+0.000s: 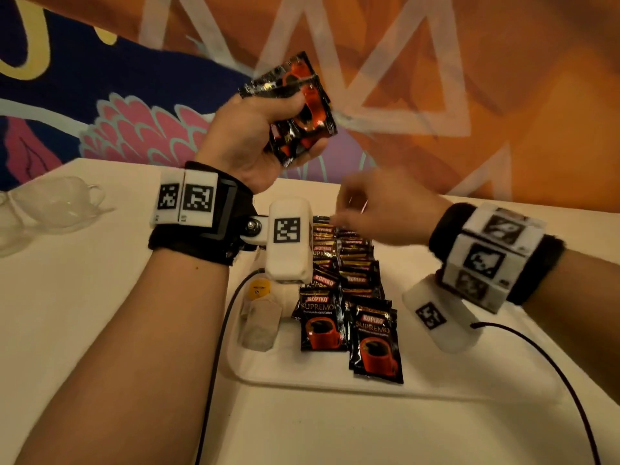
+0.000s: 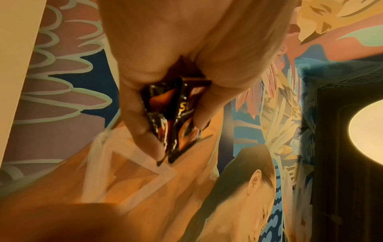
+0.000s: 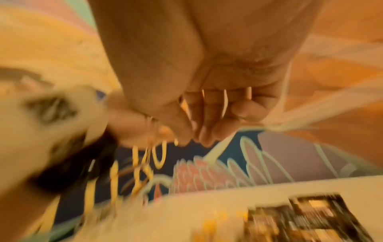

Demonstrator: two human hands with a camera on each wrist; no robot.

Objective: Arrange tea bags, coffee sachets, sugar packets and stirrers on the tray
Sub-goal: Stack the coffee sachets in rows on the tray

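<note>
My left hand point(image 1: 265, 135) is raised above the far side of the table and grips a bunch of black-and-red coffee sachets point(image 1: 298, 109); the left wrist view shows the sachets point(image 2: 176, 114) clamped between thumb and fingers point(image 2: 143, 124). Two overlapping rows of the same coffee sachets point(image 1: 345, 273) lie on the white tray point(image 1: 302, 380). My right hand point(image 1: 379, 209) hovers, blurred, over the far end of those rows. In the right wrist view its fingers point(image 3: 207, 122) bunch toward the thumb with nothing visible between them. A tea bag point(image 1: 260, 323) with a yellow tag lies on the tray's left side.
Clear glass cups point(image 1: 57, 203) stand at the table's far left. Black cables point(image 1: 218, 347) run from both wrist cameras across the table, one beside the tray's left edge, one point(image 1: 553, 364) at the right. A painted wall rises behind the table.
</note>
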